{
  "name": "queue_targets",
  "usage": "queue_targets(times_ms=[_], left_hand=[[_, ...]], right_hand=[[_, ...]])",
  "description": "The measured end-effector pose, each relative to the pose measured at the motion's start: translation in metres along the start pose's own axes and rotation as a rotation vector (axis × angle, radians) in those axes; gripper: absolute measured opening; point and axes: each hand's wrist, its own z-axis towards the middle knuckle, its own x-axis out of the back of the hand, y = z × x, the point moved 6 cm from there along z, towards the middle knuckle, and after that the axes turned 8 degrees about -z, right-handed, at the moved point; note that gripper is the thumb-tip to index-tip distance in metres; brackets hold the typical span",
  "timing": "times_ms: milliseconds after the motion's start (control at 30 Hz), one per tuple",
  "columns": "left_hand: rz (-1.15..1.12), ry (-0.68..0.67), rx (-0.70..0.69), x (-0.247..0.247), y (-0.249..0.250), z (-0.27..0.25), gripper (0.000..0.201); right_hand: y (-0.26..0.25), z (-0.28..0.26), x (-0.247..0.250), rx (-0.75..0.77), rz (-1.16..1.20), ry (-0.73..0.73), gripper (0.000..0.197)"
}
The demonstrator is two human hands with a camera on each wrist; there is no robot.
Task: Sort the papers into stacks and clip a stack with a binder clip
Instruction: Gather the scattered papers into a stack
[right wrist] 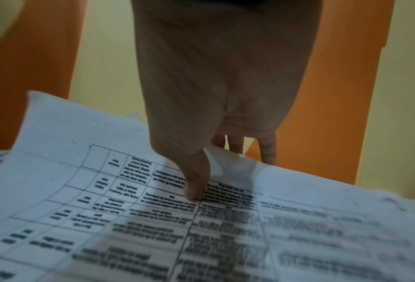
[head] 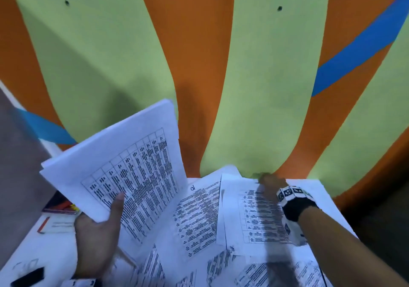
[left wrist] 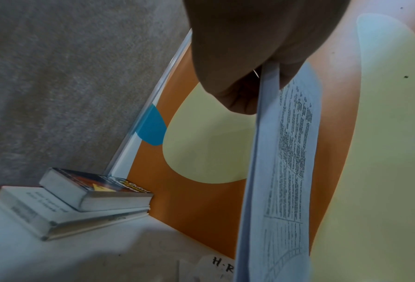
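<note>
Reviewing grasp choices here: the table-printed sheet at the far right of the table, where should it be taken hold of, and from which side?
Take the table-printed sheet at its far edge, from the wall side. That edge is lifted and curls up, so fingers can slip under while a thumb presses on top. The right hand already pinches it there, thumb on the print and fingers behind the edge. Elsewhere it lies flat on other papers.

Your left hand (head: 97,235) is raised off the table, palm up, thumb on top and fingers under a held stack (head: 124,171), gripping its near corner. Your right hand (head: 271,185) reaches forward, arm extended, thumb (right wrist: 196,183) pressing on top of a sheet (head: 247,216), fingers curled over its far edge.
</note>
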Motion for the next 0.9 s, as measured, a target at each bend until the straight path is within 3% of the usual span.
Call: queue_targets(times_ms=[267,367,433,500,600,733,800,900], left_hand=[[0.009,0.048,0.006,0.001,0.003,0.006,0.064],[-0.018,0.088,0.012,0.005,0.001,0.013,0.056],[-0.015,0.148,0.025,0.012,0.002,0.016,0.048],[-0.049,0.19,0.042,0.015,0.01,0.016,0.049],[-0.114,0.223,0.035,0.017,0.026,0.013,0.043],[-0.11,0.265,0.073,0.024,0.034,0.01,0.052],[-0.151,0.226,0.073,0.026,0.026,0.012,0.04],[-0.156,0.188,0.021,0.035,0.02,0.016,0.06]], right_hand=[[0.011,0.005,0.004,0.099,0.106,0.108,0.048],[0.015,-0.014,0.027,0.148,0.262,0.14,0.034],[0.006,-0.031,0.066,0.236,0.224,0.232,0.017],[-0.02,-0.046,0.103,0.35,0.134,0.287,0.007],[-0.086,-0.047,0.124,0.511,-0.011,0.252,0.021],[-0.168,-0.014,0.084,0.609,-0.171,0.167,0.031],[-0.189,-0.001,0.062,0.684,-0.279,0.191,0.041],[-0.196,0.01,0.051,0.646,-0.305,0.225,0.046]])
